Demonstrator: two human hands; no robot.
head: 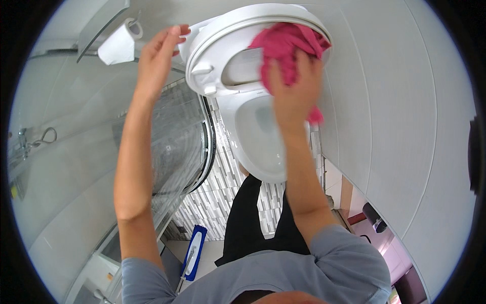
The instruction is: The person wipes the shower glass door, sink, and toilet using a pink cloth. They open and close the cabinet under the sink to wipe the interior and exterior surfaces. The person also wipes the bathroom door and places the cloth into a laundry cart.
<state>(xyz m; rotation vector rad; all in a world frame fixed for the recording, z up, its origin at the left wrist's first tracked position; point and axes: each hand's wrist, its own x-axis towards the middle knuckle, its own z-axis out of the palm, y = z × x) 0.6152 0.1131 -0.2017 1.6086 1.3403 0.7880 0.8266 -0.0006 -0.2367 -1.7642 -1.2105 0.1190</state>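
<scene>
My right hand [294, 91] holds a pink cloth [283, 41] pressed against the underside of the raised toilet seat [237, 62]. The hand is slightly blurred, and part of the cloth hangs below it, beside my wrist. Behind the seat stands the lid [262, 11], also raised. My left hand [163, 45] is empty, its fingers loosely bent, near the left edge of the lid; whether the fingertips touch it I cannot tell. Below the seat is the white toilet bowl [258, 140], uncovered, with my right forearm passing over its right side.
A toilet paper roll [117, 43] hangs at the upper left. The glass shower enclosure [178, 140] stands left of the toilet, a pale wall [387, 95] to the right. A flat mop with a blue pad [194, 252] lies on the floor near my legs.
</scene>
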